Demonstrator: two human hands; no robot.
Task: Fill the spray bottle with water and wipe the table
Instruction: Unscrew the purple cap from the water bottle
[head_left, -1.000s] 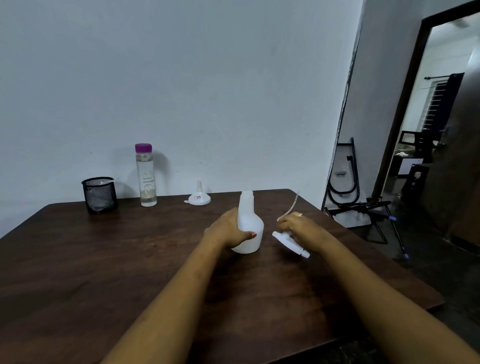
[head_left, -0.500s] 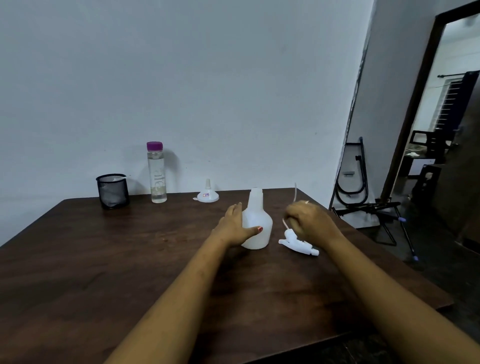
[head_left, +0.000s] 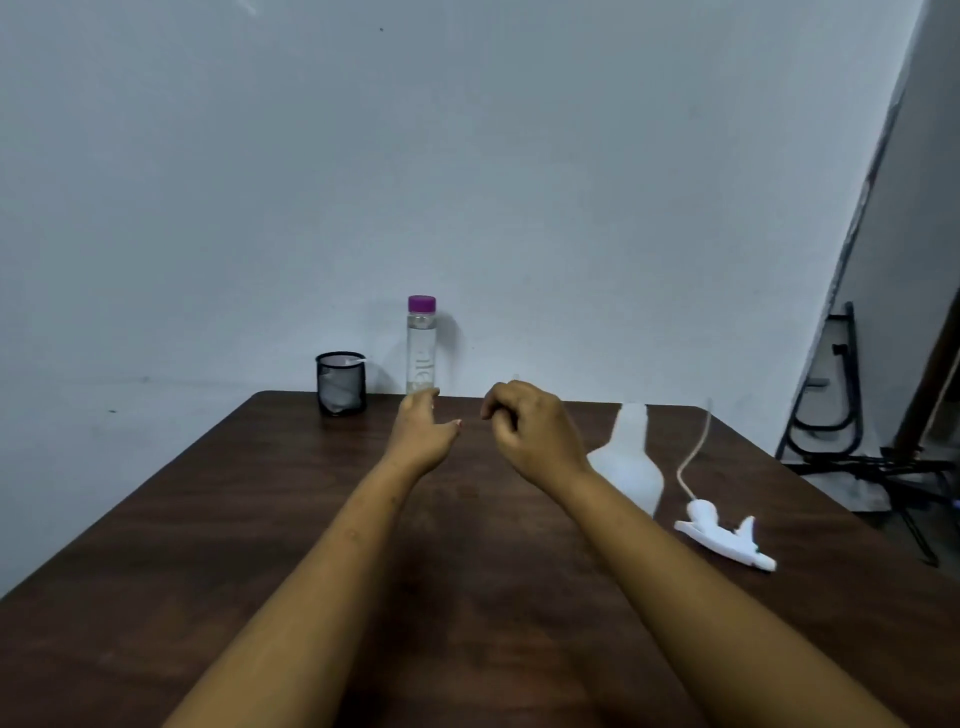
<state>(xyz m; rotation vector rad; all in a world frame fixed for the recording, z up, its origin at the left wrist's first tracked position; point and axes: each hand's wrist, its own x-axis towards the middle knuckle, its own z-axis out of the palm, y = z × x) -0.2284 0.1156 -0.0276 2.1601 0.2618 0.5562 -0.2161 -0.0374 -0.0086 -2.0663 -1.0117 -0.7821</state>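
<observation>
A black mesh cup (head_left: 340, 384) stands near the far edge of the dark brown wooden table (head_left: 234, 545), with something pale inside it. Just to its right is a tall clear plastic water bottle with a purple cap (head_left: 421, 348), upright against the wall. The left hand (head_left: 423, 434) reaches toward this bottle with fingers loosely extended and thumb spread, holding nothing; its fingertips lie in front of the bottle's base, and contact cannot be judged. Beside it, the right hand (head_left: 530, 431) hangs above the table with its fingers curled into the palm, and nothing shows in its grasp. Right of that wrist the white plastic spray bottle (head_left: 631, 467) stands upright on the table, motion-blurred, its neck uncapped. Further right, apart from the bottle, the white trigger spray head (head_left: 722, 535) lies on its side, its thin dip tube curving toward the far edge. A black metal frame (head_left: 831, 395) leans against the wall beyond the table.
</observation>
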